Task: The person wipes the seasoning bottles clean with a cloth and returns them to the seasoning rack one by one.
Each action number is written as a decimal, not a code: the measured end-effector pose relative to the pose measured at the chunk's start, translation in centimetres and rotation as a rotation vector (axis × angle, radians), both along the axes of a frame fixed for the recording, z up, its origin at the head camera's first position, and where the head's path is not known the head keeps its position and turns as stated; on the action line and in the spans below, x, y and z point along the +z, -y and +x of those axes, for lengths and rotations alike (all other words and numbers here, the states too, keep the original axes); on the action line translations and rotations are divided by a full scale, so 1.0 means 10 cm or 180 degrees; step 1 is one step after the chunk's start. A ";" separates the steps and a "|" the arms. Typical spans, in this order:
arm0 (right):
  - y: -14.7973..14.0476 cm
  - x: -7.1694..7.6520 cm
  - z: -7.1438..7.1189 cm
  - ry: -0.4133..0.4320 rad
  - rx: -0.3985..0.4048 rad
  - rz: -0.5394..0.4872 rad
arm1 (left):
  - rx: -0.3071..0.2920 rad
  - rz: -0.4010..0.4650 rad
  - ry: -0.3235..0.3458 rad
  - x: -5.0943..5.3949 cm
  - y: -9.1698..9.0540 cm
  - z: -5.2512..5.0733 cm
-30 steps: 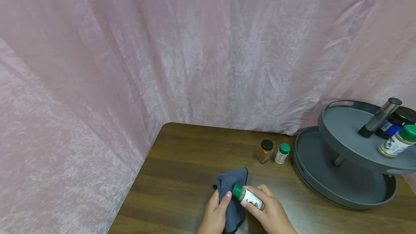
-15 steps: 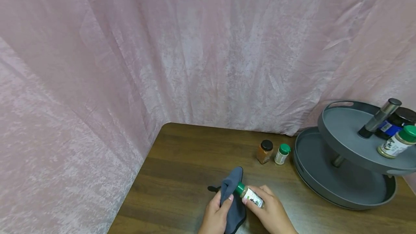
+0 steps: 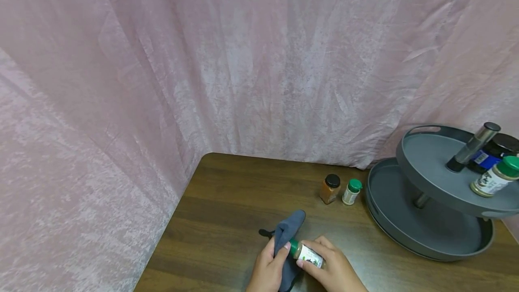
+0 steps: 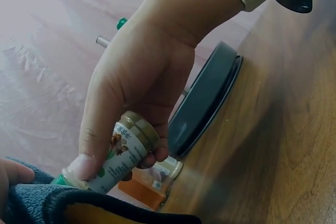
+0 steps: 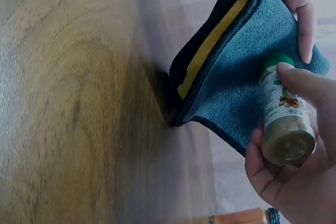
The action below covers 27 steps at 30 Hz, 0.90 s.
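The right hand (image 3: pixel 332 267) grips a green-capped spice bottle (image 3: pixel 311 257) between thumb and curled fingers, holding it tilted over the wooden table (image 3: pixel 227 206), its cap against a folded grey-blue cloth (image 3: pixel 289 230). The left hand (image 3: pixel 267 267) pinches the cloth, thumb beside the cap. Beyond the hands, a black-capped jar (image 3: pixel 330 190) and a smaller green-capped jar (image 3: pixel 351 193) stand near a two-tier grey stand (image 3: pixel 442 233).

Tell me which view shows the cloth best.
The right wrist view: the cloth spreads largest there, its blue and yellow sides both visible. The head view shows it small and bunched; the left wrist view, cropped at the bottom.
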State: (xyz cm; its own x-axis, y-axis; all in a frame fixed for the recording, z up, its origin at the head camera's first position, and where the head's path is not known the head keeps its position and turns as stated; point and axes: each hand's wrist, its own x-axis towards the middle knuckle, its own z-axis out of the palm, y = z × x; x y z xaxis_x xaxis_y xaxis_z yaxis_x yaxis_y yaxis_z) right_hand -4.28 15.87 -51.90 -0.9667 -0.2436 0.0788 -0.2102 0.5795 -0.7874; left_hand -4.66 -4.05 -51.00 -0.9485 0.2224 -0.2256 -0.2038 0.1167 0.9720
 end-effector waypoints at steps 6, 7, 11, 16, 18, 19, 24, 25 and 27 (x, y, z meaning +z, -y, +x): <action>0.01 0.04 0.01 0.0016 -0.0075 -0.0171 | 0.0031 0.0232 -0.0018 0.02 0.00 -0.01; 0.02 0.05 0.01 0.0065 -0.0116 -0.0213 | 0.0037 0.0261 -0.0045 0.03 0.00 -0.01; 0.02 0.09 0.00 0.0233 -0.0286 -0.0352 | 0.0076 0.0289 -0.0076 0.03 0.01 -0.01; 0.03 0.12 -0.01 0.0323 -0.0443 -0.0489 | 0.0128 0.0398 -0.0094 0.00 0.00 -0.01; 0.04 0.13 -0.02 0.0347 -0.0509 -0.0529 | 0.0138 0.0389 -0.0108 0.00 0.00 0.00; 0.04 0.13 -0.02 0.0351 -0.0544 -0.0539 | 0.0136 0.0361 -0.0116 0.00 0.00 0.00; 0.06 0.13 -0.03 0.0352 -0.0759 -0.0481 | 0.0134 0.0192 -0.0097 0.04 0.01 0.02; 0.06 0.13 -0.04 0.0364 -0.0788 -0.0455 | 0.0136 0.0191 -0.0085 0.04 0.01 0.02; 0.06 0.13 -0.05 0.0402 -0.0823 -0.0416 | 0.0151 0.0206 -0.0068 0.04 0.00 0.03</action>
